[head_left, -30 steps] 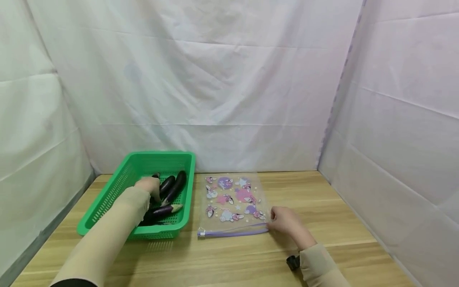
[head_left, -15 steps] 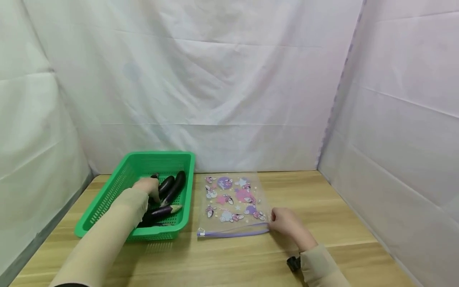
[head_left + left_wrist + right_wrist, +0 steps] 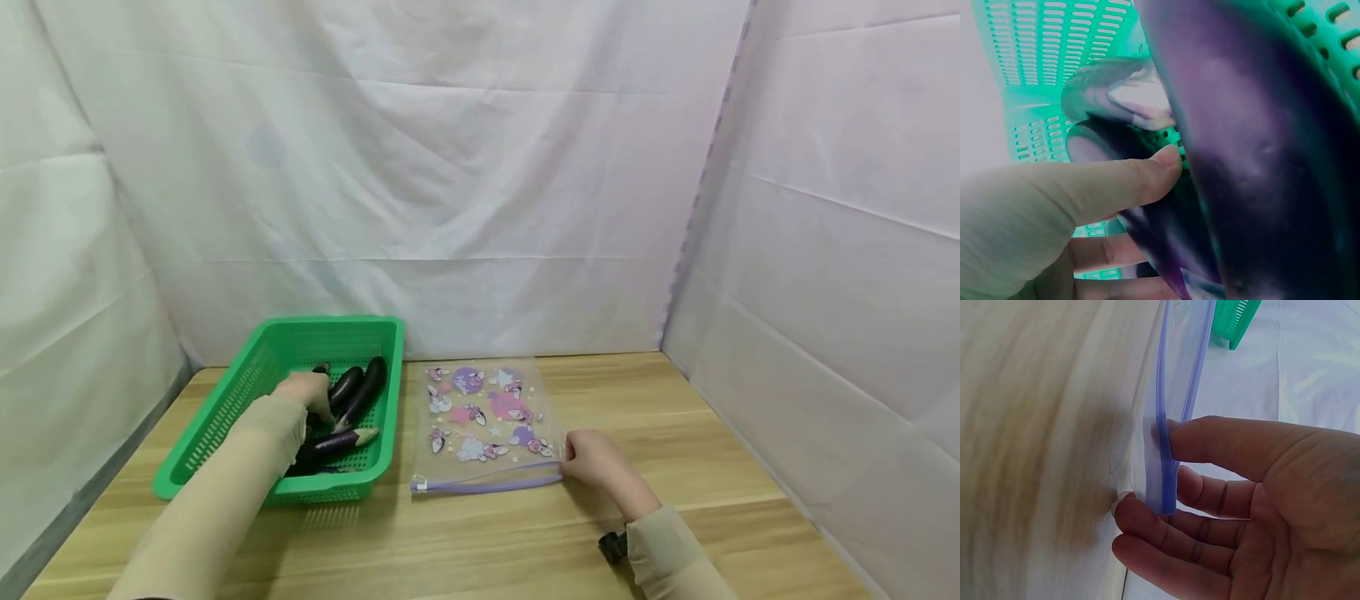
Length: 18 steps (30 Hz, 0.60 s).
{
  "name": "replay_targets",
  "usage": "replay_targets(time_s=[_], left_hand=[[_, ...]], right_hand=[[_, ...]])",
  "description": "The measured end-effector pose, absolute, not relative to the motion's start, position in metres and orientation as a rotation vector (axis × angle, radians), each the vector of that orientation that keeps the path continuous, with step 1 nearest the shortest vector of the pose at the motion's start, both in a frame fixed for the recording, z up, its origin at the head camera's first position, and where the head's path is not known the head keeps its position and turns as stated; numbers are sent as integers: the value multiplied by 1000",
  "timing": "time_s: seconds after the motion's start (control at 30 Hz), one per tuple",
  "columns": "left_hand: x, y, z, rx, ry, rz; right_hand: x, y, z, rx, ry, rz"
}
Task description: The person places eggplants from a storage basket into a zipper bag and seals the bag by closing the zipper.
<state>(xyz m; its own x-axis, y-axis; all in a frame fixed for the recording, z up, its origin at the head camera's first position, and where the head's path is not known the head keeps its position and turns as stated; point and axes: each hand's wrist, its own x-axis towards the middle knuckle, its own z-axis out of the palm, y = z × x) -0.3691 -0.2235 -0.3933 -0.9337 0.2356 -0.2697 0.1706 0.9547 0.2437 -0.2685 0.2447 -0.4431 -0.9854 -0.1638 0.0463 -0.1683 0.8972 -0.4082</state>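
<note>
My left hand (image 3: 303,392) is down inside a green plastic basket (image 3: 396,408) that contains several dark purple eggplants. In the left wrist view its thumb lies over one eggplant (image 3: 1172,234) and its fingers pass underneath. A larger eggplant (image 3: 1260,144) fills the right of that view, and one with a pale end (image 3: 1088,94) lies behind. On the right, my right hand (image 3: 600,462) pinches the corner of a clear zip bag (image 3: 450,467) printed with pink and purple cartoons. The bag's purple zip strip (image 3: 1163,425) runs between thumb and fingers, its mouth slightly parted.
Basket and bag lie side by side on a wooden table (image 3: 465,550). White cloth (image 3: 465,183) hangs behind and along both sides. A black device (image 3: 613,547) sits at my right wrist. The zip's white slider (image 3: 422,486) is at the bag's left corner.
The head view has shifted very slightly. Both hands stay in place, the left among the eggplants and the right at the zip bag's corner.
</note>
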Motion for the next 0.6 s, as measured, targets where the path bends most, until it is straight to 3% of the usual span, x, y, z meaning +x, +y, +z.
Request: replay_targets(time_s=[0.6], left_hand=[[-366,-223,-395,320,2821,342]], right_hand=[[-268,246,-445,274,-3061,636]])
